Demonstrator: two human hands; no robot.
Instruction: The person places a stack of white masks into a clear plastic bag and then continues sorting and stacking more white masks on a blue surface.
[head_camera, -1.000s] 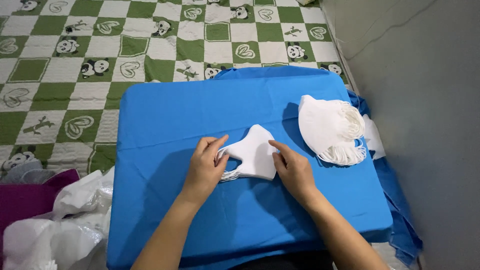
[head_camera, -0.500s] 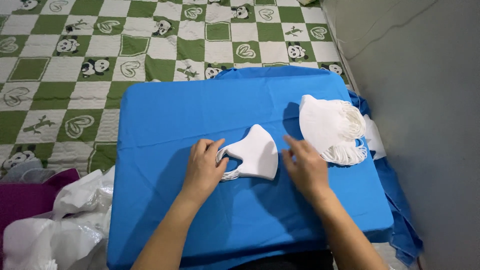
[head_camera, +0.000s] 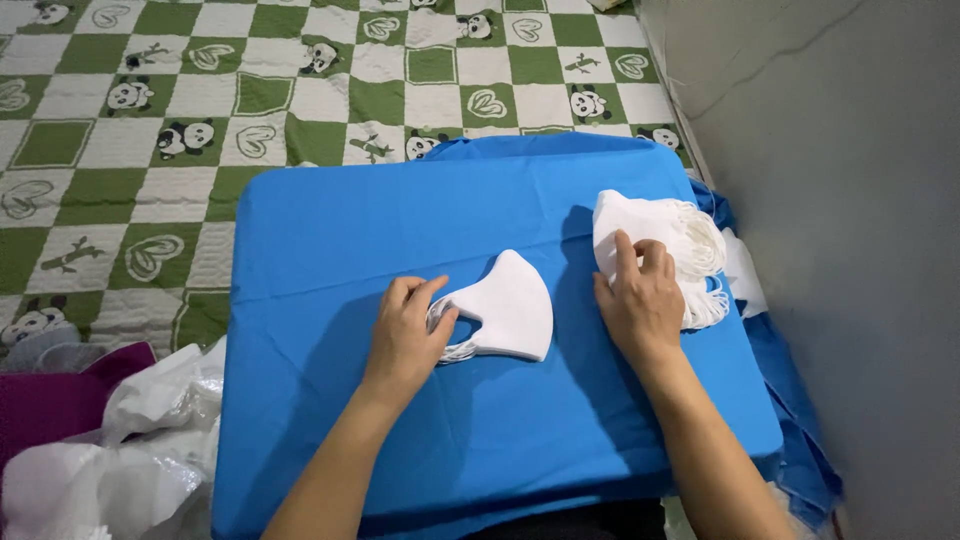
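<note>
Head view: left hand (head_camera: 405, 335) rests flat, fingers together, on the ear loops of a folded white face mask (head_camera: 510, 308) at the centre of the blue-covered tabletop (head_camera: 340, 230). Right hand (head_camera: 640, 300) presses, apparently pinching, the mask stack (head_camera: 665, 235) at right.

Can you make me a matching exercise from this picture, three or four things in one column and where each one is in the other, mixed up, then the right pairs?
Things:
1. left hand
2. right hand
3. purple cloth
4. panda quilt

Places:
A. bottom left, beside the crumpled white plastic
B. on the pile of white masks near the grey wall
C. spread under and beyond the blue cloth
D. on the ear loops of the single white mask mid-cloth

Pairs: 1-D, 2-B, 3-A, 4-C
</note>
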